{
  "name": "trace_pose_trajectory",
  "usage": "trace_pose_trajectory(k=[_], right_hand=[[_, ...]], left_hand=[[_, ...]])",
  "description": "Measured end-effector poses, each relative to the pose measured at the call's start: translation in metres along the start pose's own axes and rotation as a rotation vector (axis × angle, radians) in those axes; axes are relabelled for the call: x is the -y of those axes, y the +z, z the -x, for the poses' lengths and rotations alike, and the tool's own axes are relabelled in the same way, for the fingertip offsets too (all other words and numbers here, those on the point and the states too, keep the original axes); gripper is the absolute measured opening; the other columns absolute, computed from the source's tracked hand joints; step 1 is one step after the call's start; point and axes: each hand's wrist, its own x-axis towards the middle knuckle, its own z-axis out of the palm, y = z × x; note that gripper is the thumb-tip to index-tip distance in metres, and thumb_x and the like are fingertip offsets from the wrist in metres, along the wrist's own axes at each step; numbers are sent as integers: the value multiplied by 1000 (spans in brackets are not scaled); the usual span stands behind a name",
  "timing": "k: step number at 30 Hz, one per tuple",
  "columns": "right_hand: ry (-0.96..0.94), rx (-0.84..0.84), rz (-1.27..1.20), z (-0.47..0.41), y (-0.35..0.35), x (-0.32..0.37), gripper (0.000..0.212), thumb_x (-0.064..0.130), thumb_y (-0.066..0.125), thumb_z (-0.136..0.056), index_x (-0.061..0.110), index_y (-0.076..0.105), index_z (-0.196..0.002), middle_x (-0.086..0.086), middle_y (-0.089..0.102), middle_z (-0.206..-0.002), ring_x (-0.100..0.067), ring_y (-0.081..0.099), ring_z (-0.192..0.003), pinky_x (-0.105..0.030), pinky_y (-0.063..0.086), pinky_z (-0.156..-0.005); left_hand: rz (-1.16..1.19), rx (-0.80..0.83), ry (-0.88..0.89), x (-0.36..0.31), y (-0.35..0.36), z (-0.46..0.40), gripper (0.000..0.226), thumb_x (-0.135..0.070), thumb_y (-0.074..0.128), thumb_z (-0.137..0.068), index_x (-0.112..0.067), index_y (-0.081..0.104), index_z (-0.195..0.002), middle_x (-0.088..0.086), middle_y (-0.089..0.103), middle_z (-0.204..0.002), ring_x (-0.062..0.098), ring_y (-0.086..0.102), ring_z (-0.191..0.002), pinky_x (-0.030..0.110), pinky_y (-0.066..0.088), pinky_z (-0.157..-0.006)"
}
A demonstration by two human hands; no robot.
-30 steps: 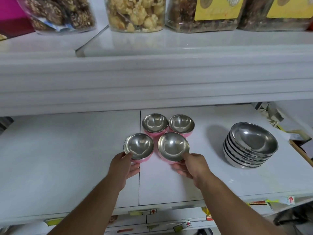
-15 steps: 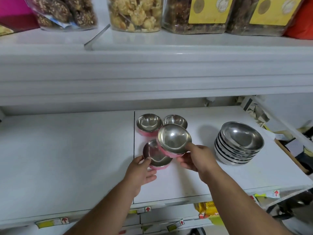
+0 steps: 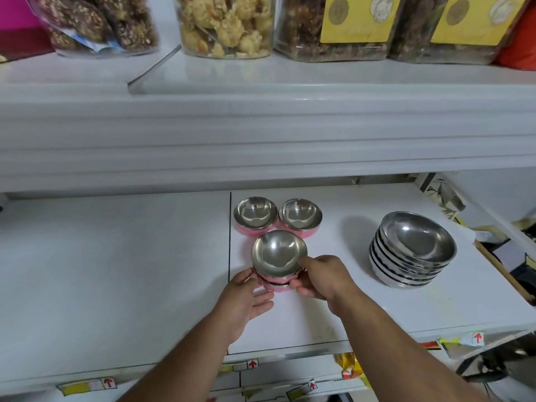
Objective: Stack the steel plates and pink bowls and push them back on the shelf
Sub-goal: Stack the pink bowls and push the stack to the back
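Two pink bowls with steel insides are nested into one stack (image 3: 277, 256) on the white shelf (image 3: 116, 256). My right hand (image 3: 322, 275) grips the top bowl, thumb over its rim and fingers under its right side. My left hand (image 3: 246, 297) steadies the lower bowl from the left, fingers against its pink wall. Behind the stack stand two more pink bowls side by side, the left one (image 3: 255, 214) and the right one (image 3: 300, 216). A stack of several steel plates (image 3: 412, 248) sits to the right.
The upper shelf's thick white front (image 3: 261, 134) overhangs the back of this one. Jars of snacks (image 3: 226, 24) stand on top. Crumpled paper (image 3: 441, 195) and a wooden edge (image 3: 504, 274) lie at the far right. Arrow labels (image 3: 252, 364) mark the shelf's front edge.
My right hand lifted the front right bowl, carried it left and set it into the front left bowl, which my left hand held. The two front bowls now form one stack.
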Motion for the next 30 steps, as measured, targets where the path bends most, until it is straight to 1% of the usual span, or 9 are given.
trace_pose_trajectory(k=[5,8,11,13,15,18,23,27,30], right_hand=[[4,-44,-2,-7,-8,-3,26,21,62,-97,-4,66,-94,-19,77,-69,-25,72,-62,-32,63,-61],[1,-135,6,-19,-16,-5,30,28,64,-97,-1,66,-94,-13,71,-74,-28,66,-60,-36,60,-65],[-10,-222,-29,-35,-22,-1,26,25,63,-97,2,63,-86,-15,66,-81,-27,61,-62,-31,55,-60],[-16,-235,-53,-45,-23,4,22,21,62,-98,3,59,-86,-14,63,-82,-26,60,-63,-34,55,-63],[-11,-216,-70,-55,-23,11,22,20,60,-100,3,57,-87,-12,62,-83,-24,64,-64,-38,58,-68],[22,-171,-114,-66,-20,22,17,20,61,-101,8,56,-90,-9,62,-86,-22,68,-71,-44,61,-79],[38,-89,-184,-79,-16,29,18,13,66,-95,7,58,-80,-8,60,-76,-28,66,-80,-37,59,-65],[49,-82,-206,-96,-16,25,19,16,61,-100,6,62,-84,-7,60,-72,-22,64,-65,-35,59,-57],[64,-66,-193,-110,-16,21,16,17,60,-98,5,67,-91,-9,67,-75,-22,67,-66,-32,61,-55]], left_hand=[[0,-14,-8,-5,-7,-2,36,-11,58,-98,-15,49,-133,15,67,-119,36,69,-108,44,59,-87],[-26,-145,50,-18,-16,-15,32,-7,53,-100,-15,47,-130,14,63,-106,38,70,-98,46,57,-87],[-55,-240,100,-45,-25,-32,16,-1,50,-96,-10,52,-109,10,48,-78,27,58,-61,35,56,-66],[-21,-179,52,-64,-26,-42,12,-4,50,-87,-14,44,-88,6,27,-74,20,34,-58,33,41,-62],[-24,-140,33,-79,-22,-51,15,-10,51,-83,-17,39,-79,6,21,-75,20,30,-62,34,35,-63],[-110,-170,61,-91,-8,-66,26,-3,43,-101,-12,45,-76,8,37,-75,21,44,-66,39,46,-75],[-160,-256,106,-93,5,-87,19,-26,59,-98,-7,58,-94,16,64,-89,36,72,-80,51,60,-84],[-131,-259,106,-92,6,-98,18,-23,58,-99,-6,60,-96,12,72,-65,27,73,-57,44,63,-71],[-71,-250,95,-94,4,-102,26,-19,59,-98,0,59,-116,17,73,-81,27,74,-56,37,61,-52]])
